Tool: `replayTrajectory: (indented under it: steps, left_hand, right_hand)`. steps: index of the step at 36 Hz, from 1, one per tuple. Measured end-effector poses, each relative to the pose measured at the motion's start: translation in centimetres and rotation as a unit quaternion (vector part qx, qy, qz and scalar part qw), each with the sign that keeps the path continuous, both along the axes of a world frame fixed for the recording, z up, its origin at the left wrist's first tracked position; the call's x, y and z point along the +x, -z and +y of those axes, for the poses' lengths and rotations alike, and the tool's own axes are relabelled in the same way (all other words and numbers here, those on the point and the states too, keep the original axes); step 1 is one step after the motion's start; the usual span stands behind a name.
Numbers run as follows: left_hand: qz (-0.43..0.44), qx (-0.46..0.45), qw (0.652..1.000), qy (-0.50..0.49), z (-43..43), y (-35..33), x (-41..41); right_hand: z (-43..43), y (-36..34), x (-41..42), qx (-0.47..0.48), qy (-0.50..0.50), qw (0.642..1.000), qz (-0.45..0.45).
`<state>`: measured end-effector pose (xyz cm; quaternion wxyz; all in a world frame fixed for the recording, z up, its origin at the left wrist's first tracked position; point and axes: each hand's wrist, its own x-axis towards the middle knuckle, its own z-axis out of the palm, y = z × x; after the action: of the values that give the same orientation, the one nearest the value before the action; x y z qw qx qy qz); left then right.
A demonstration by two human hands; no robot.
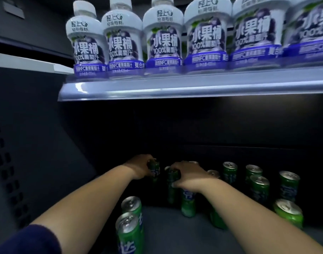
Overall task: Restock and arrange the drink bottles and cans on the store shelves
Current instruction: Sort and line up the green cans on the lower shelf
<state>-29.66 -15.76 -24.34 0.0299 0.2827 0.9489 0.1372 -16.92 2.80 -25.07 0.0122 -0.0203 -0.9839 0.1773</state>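
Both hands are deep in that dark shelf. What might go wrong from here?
The right hand reaches over standing cans; pulling back might tip one. It and the left hand each grip a can in dim light, so placing may go askew. Bottles crowd the upper shelf's lip; a bump could shake them.

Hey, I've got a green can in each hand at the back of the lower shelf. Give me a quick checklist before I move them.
1. Left grip on the back-left can: ok, fingers curled round its top.
2. Right grip on the neighbouring can: ok, held at the top.
3. Held cans clear of each other: cannot tell, too dark.
4. Front-left cans upright: ok.
5. Can under the right wrist: not ok, the wrist sits right over it.
6. Right-side cans in rows: not ok, scattered.
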Motion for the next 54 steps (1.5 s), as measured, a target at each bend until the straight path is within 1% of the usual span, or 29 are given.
replayTrajectory:
  steps: [2, 9, 12, 14, 16, 19, 22, 24, 28, 30, 36, 41, 46, 48, 52, 54]
  left_hand:
    - [0.009, 0.008, 1.0, 0.01, 0.3, 0.8, -2.1]
    - [-0.022, 0.041, 0.998, 0.039, 3.0, 2.8, -5.9]
    - [-0.027, 0.018, 0.999, 0.039, 4.3, 4.3, -7.7]
    - [-0.04, -0.008, 0.998, 0.045, 4.8, 4.9, -8.1]
    - [-0.027, -0.001, 0.998, 0.053, 5.1, 5.3, -8.3]
    - [0.014, 0.008, 0.999, 0.028, 5.2, 5.4, -8.6]
    - [0.014, 0.01, 0.999, 0.043, 4.8, 4.9, -8.3]
    - [0.017, 0.013, 0.998, 0.061, 4.3, 4.6, -7.9]
    - [0.043, 0.034, 0.995, 0.086, 2.8, 4.2, -6.2]
    - [0.04, 0.038, 0.994, 0.092, 2.1, 3.7, -4.9]
    - [-0.007, -0.018, 0.995, 0.094, 0.7, 1.9, -0.8]
    - [-0.037, -0.06, 0.994, 0.081, 0.8, 1.1, 2.9]
    - [-0.006, -0.08, 0.993, 0.084, 0.7, 0.9, 6.0]
    - [-0.007, -0.071, 0.993, 0.094, 0.4, 0.9, 7.0]
    - [-0.02, -0.052, 0.992, 0.11, -0.2, 0.8, 8.8]
    - [-0.027, -0.055, 0.991, 0.115, -0.6, 0.5, 9.7]
  right_hand:
    - [-0.2, 0.7, -1.4, 0.009, 0.004, 1.0, 0.006]
    - [0.1, 3.6, -5.2, 0.059, 0.004, 0.998, 0.0]
    - [-0.1, 3.9, -5.7, 0.095, -0.008, 0.995, 0.002]
    - [-0.1, 4.1, -6.0, 0.103, -0.007, 0.995, -0.002]
    - [0.0, 4.3, -6.3, 0.112, 0.002, 0.994, -0.004]
    - [0.0, 4.5, -6.5, 0.129, 0.037, 0.991, 0.001]
    - [-0.3, 4.3, -6.3, 0.153, 0.062, 0.986, 0.02]
    - [-0.9, 3.8, -5.6, 0.151, 0.069, 0.986, 0.028]
    - [-2.4, 2.6, -4.0, 0.157, 0.064, 0.984, 0.049]
    - [-3.2, 2.3, -3.1, 0.167, 0.057, 0.983, 0.053]
    - [-4.1, 2.5, -0.5, 0.188, 0.023, 0.979, 0.078]
    - [-3.7, 3.1, 2.7, 0.169, 0.014, 0.979, 0.111]
    - [-3.0, 3.5, 6.1, 0.139, 0.019, 0.982, 0.13]
    - [-2.7, 3.7, 7.3, 0.099, 0.015, 0.987, 0.126]
    - [-2.3, 4.0, 9.6, -0.036, 0.011, 0.995, 0.096]
    - [-2.5, 4.0, 10.8, -0.056, 0.0, 0.994, 0.093]
